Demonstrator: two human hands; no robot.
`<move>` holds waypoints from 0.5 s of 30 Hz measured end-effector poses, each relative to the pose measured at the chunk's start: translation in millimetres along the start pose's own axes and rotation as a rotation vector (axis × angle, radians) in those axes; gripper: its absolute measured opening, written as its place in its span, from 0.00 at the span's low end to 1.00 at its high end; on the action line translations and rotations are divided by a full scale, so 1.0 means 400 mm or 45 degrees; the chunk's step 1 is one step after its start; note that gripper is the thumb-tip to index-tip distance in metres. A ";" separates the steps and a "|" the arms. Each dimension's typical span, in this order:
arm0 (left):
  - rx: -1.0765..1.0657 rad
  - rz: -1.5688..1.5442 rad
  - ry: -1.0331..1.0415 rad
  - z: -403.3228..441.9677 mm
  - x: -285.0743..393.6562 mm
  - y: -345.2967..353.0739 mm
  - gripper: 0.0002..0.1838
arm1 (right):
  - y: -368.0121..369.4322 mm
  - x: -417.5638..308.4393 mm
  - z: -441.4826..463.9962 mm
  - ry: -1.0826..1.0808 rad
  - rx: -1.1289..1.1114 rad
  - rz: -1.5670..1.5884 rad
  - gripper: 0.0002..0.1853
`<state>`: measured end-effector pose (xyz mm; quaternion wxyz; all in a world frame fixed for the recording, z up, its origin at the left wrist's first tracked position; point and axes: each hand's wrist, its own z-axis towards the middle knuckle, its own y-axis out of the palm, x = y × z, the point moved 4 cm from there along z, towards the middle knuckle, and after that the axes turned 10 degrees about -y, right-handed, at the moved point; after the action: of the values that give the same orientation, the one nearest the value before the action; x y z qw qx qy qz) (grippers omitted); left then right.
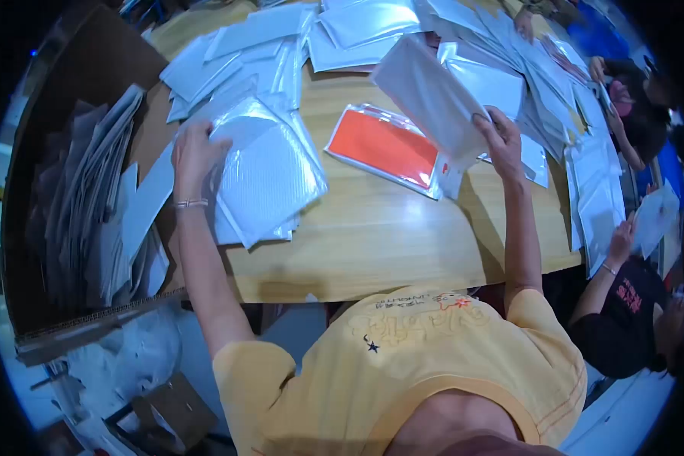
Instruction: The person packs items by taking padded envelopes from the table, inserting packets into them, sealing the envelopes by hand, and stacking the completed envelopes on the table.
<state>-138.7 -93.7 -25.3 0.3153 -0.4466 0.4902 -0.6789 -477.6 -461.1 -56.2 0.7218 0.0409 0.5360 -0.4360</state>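
Observation:
My right hand (501, 140) is closed on one end of a flat, pale grey packet (429, 91), the thumb on its face. The packet is raised at a slant above the table. Just below it lies a flat orange-red item in a clear plastic sleeve (384, 148). My left hand (196, 156) is beside the cardboard box, its fingers curled and partly blurred; whether it grips anything cannot be made out. A pale flat packet (150, 201) leans from beside that hand into the box. To the hand's right is a stack of shiny, ribbed plastic-wrapped packets (270, 163).
The open cardboard box (76, 53) on the left holds many upright flat packets (91, 182). More piles of pale packets (368, 30) cover the wooden table's (342, 258) far and right sides. Co-workers (623, 304) handle packets along the right edge.

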 end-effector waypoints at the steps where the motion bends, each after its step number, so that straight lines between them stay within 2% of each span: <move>1: -0.056 -0.002 -0.054 -0.030 0.031 -0.037 0.17 | -0.019 -0.003 -0.009 0.002 0.029 -0.009 0.13; 3: -0.109 0.010 -0.100 -0.110 0.104 -0.100 0.14 | -0.045 -0.019 -0.041 0.023 0.209 0.436 0.14; 5: 0.230 -0.485 0.320 -0.198 0.181 -0.160 0.10 | -0.035 -0.039 -0.055 0.033 0.355 0.913 0.17; 7: 0.224 -0.597 0.509 -0.242 0.235 -0.152 0.10 | -0.007 -0.076 -0.042 0.068 0.372 0.923 0.17; 8: 0.141 -0.780 0.534 -0.255 0.262 -0.131 0.13 | 0.003 -0.103 -0.032 0.101 0.396 0.903 0.18; 10: -0.016 -0.791 0.498 -0.286 0.311 -0.083 0.11 | 0.002 -0.144 -0.010 0.154 0.444 0.852 0.20; 12: 0.022 -0.696 0.494 -0.326 0.352 -0.049 0.12 | -0.034 -0.156 0.012 0.091 0.640 0.887 0.18; 13: 0.009 -0.723 0.523 -0.339 0.361 -0.025 0.12 | -0.045 -0.174 0.036 0.082 0.630 0.896 0.18; 15: -0.049 -0.694 0.568 -0.368 0.393 0.003 0.12 | -0.084 -0.232 0.069 -0.178 0.825 0.905 0.18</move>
<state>-336.6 -173.6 2.7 -0.0007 -0.4076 0.4227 -0.8095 -483.8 -441.9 44.4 0.8105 0.4147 0.2757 -0.3086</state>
